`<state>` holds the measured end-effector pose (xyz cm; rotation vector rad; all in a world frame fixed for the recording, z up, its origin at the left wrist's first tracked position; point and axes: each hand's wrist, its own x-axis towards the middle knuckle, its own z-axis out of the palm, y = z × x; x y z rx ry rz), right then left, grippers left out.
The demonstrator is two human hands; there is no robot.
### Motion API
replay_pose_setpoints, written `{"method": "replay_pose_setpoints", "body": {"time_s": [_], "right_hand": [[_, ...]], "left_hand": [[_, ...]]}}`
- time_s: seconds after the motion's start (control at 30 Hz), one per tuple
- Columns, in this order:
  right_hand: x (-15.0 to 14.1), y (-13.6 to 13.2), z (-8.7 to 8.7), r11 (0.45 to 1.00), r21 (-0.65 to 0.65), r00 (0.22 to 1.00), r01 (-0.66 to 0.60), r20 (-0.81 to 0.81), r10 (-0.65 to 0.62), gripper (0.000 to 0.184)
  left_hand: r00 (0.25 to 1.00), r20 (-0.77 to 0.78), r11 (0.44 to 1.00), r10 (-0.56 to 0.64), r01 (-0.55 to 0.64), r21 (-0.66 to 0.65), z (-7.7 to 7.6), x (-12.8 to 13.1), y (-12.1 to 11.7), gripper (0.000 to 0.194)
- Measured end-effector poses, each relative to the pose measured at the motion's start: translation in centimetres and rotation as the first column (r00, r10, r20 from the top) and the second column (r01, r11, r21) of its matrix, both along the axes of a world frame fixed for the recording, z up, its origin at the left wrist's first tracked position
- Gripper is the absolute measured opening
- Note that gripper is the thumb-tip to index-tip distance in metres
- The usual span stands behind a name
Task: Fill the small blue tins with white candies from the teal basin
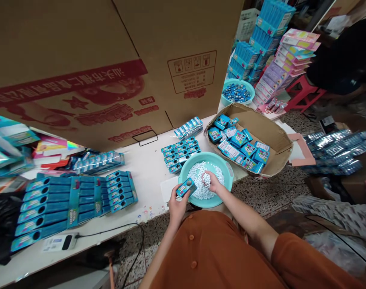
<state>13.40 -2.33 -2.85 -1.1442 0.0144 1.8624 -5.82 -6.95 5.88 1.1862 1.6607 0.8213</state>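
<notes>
A person stands at a long worktop and both hands are busy over a teal plastic basin, which sits at the worktop's edge. The left hand is closed around a small blue tin and holds it upright, with the fingers on its sides. The right hand is down in the basin, with fingers curled narrow around a pinch of white round candies, and many more of them lie loose in the bottom. These candies seem light and hard, and they can roll and slip away between the fingers, so a cupped hand is safer than a flat one. The tin seems stiff but very small, so it is best taken by its long sides, leaving the top free. Just beside the basin are rows of the same tins, and more of them lie in a low cardboard tray. On the left side, long blue display boxes lie together on the worktop, below a big printed carton.
</notes>
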Motion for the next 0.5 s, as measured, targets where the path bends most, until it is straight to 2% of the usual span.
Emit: {"method": "replay_pose_setpoints", "body": {"time_s": [0.17,0.3,0.4,0.5], "right_hand": [[0.7,1.4,4.1,0.991,0.004,0.971,0.135,-0.201,-0.131,0.018],[0.7,1.6,7.2,0.97,0.007,0.919,0.242,-0.321,-0.227,0.012],[0.1,1.4,8.7,0.956,0.0,0.878,0.294,-0.396,-0.27,0.009],[-0.8,0.9,9.5,0.95,0.04,0.9,0.309,-0.334,-0.279,0.011]], "left_hand": [[0.974,-0.129,0.976,-0.185,0.197,0.092,-0.1,0.0,0.1,0.041],[0.931,-0.248,0.936,-0.268,0.313,0.162,-0.7,0.3,0.1,0.039],[0.909,-0.287,0.908,-0.303,0.367,0.202,-0.9,0.7,0.1,0.038],[0.892,-0.307,0.883,-0.333,0.409,0.229,-0.6,1.0,0.1,0.038]]}}
